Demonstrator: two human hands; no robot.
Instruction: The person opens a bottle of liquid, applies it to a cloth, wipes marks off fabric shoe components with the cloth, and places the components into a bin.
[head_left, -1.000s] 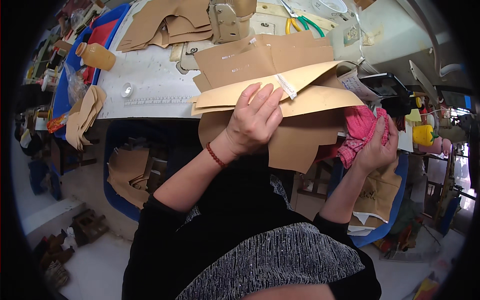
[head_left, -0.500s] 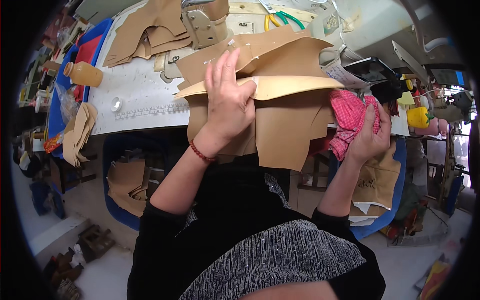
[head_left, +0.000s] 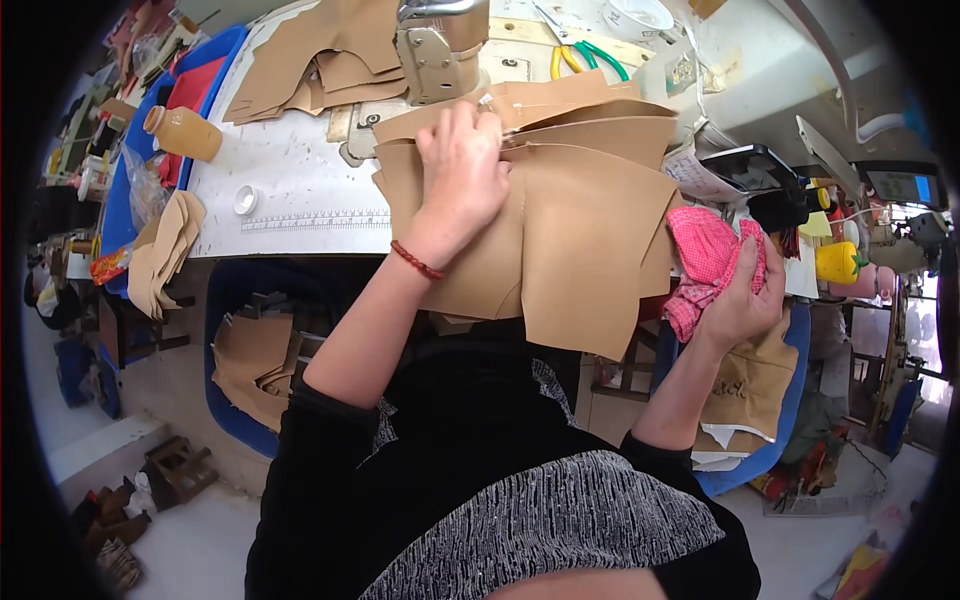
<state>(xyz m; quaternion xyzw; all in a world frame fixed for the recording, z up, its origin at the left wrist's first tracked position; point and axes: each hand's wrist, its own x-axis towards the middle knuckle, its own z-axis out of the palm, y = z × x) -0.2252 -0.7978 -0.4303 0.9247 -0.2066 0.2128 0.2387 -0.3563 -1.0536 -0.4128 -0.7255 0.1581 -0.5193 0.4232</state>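
Observation:
Several brown leather-like pieces [head_left: 585, 235] lie stacked on the white work table, overhanging its front edge. My left hand [head_left: 462, 165] rests on the stack's upper left part. Its fingers are curled down at the far edge of the top piece, with the fingertips partly hidden. To the right of the stack, a pink checked cloth [head_left: 700, 250] lies crumpled. My right hand [head_left: 745, 295] is closed on the cloth's right side, the thumb showing in front. Just beyond my left hand stands the metal head of a sewing machine [head_left: 440, 50].
Scissors with green and yellow handles [head_left: 590, 60] lie behind the stack. More brown pieces [head_left: 325, 50] rest at the far left. A capped-looking amber bottle [head_left: 183, 134] and a small white cap [head_left: 245, 200] are at the left. Blue bins [head_left: 225, 415] stand below the table.
The pale underside of the raised piece no longer shows; that piece now lies brown side up. My left hand has curled further over its edge. My right hand stays at the cloth.

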